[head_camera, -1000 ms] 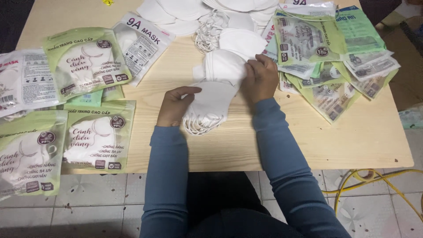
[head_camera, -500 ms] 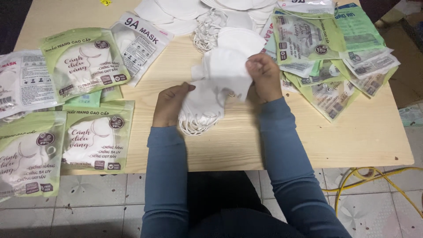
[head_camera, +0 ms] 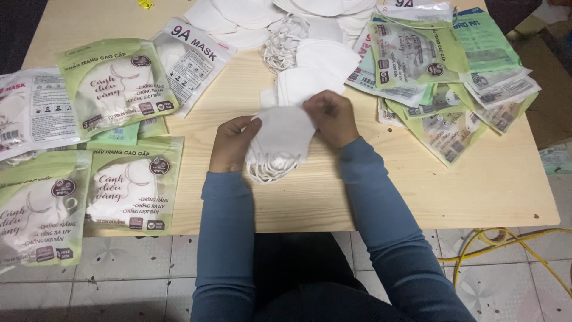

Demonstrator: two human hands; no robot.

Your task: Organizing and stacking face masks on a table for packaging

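Wooden table: pale, light-grained board that fills most of the view; its near edge runs across just above the person's lap, and grey floor tiles show below it.
Floor cable: yellow cord that loops over the tiles at the lower right, beyond the table's corner.
Left packs: green-and-white sealed bags of masks that lie flat on the left part of the table, some hanging over its near edge; clear white bags lie among them, further left and toward the top.
Right packs: a loose, overlapping heap of green and clear flat bags at the upper right, well apart from the left packs.
Loose masks: white masks spread along the far edge, with a tangle of white ear loops just beside them.
Sleeves: blue long sleeves cover both forearms, which come up from the bottom middle.
Mask stack: a small bundle of folded white masks at the middle of the table, held between the two hands; its ear loops hang out at the lower edge, toward the person.
Left hand: curled at the stack's left edge, fingers pressed onto it and the thumb on top.
Right hand: at the stack's upper right corner, fingers bent and pinching that corner; another white mask lies just behind it.
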